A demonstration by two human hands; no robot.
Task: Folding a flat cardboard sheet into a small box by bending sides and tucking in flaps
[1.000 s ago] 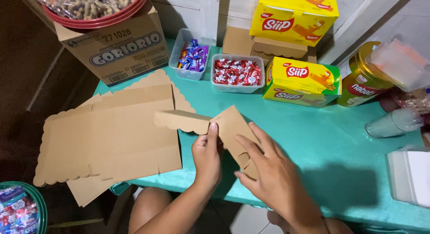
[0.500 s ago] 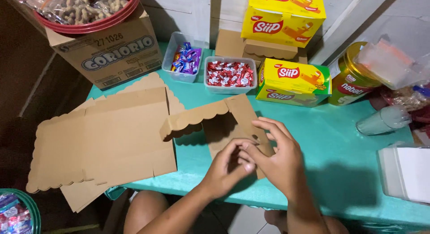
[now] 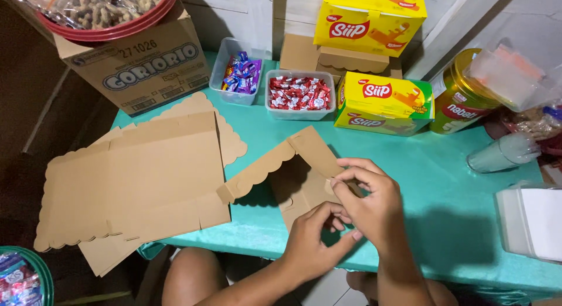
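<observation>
Both hands pinch a half-folded cardboard box (image 3: 298,177) on the teal worktop (image 3: 445,183). The right hand (image 3: 369,203) grips a flap at its right side; the left hand (image 3: 313,239) curls on its near edge. Flat blanks (image 3: 134,183) lie left of the box.

shipping carton (image 3: 137,69): back left corner of the table, brown cardboard with dark print and a small white label.
upper snack box (image 3: 370,16): yellow with a red oval mark, stacked on plain brown boxes at the back.
lower snack box (image 3: 383,104): yellow and green, lying just right of the red-candy tub.
tin (image 3: 459,95): gold, round, red label, right of the lower snack box.
</observation>
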